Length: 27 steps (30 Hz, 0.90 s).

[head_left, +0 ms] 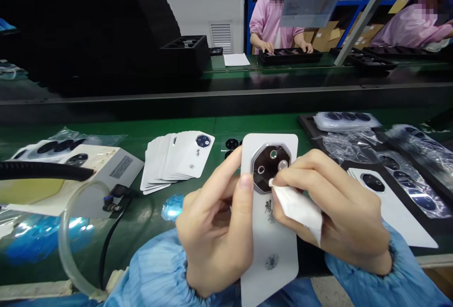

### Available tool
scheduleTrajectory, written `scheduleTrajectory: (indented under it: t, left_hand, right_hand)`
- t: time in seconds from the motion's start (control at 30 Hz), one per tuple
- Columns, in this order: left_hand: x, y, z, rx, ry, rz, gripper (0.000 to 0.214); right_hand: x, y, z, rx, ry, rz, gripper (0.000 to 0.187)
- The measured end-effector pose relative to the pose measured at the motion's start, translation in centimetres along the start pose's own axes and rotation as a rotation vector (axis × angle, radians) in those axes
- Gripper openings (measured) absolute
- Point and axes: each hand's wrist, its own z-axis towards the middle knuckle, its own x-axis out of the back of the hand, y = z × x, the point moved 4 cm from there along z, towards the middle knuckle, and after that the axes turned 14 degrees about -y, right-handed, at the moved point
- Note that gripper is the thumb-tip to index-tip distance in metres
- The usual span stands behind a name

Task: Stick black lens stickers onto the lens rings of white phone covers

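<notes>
My left hand [219, 231] grips a white phone back cover [271, 238] by its left edge, fingers and thumb closed on it. The cover is held up facing me. Near its top is a dark octagonal camera panel [261, 182] with several round lens openings; dark lettering and a round emblem show below. My right hand [339, 208] pinches a folded white wipe [299, 208]. A tip of the wipe touches the lower right of the camera panel. Part of the cover's right edge is hidden behind my right fingers.
Fanned white back covers [159, 163] lie left on the green bench. Beside them are a white box [122, 172], a clear tube [65, 231] and blue film [173, 207]. Bagged lens parts [406, 184] and another cover [399, 217] lie right. Across the line, a person [264, 19] handles a black tray.
</notes>
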Motion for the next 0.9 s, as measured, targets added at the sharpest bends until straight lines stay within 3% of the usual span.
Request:
scheduleTrajectory:
  t: [0.2,0.33,0.47,0.53,0.7,0.9]
  left_hand:
    - [-0.1,0.1,-0.7,0.02,0.074,0.008,0.047]
    - [-0.3,0.0,-0.9,0.071,0.051,-0.033,0.049]
    - [-0.1,0.2,-0.5,0.155,0.077,-0.154,0.036]
    - [0.0,0.1,-0.2,0.233,0.095,-0.236,0.028]
    - [-0.6,-0.6,0.6,0.43,-0.028,-0.416,0.022]
    - [-0.9,-0.8,0.8,0.436,-0.09,-0.486,0.021]
  right_hand:
    - [-0.2,-0.2,0.2,-0.018,0.043,0.012,0.006]
    - [-0.2,-0.7,0.1,-0.038,0.092,0.013,0.008]
    - [0.4,-0.6,0.3,-0.063,0.129,-0.002,0.01]
    - [1.0,-0.3,0.5,-0.051,0.148,0.096,0.01]
    - [2.1,0.6,0.6,-0.093,0.207,0.4,0.011]
    - [2.0,0.8,0.4,-0.139,0.272,0.434,0.008]
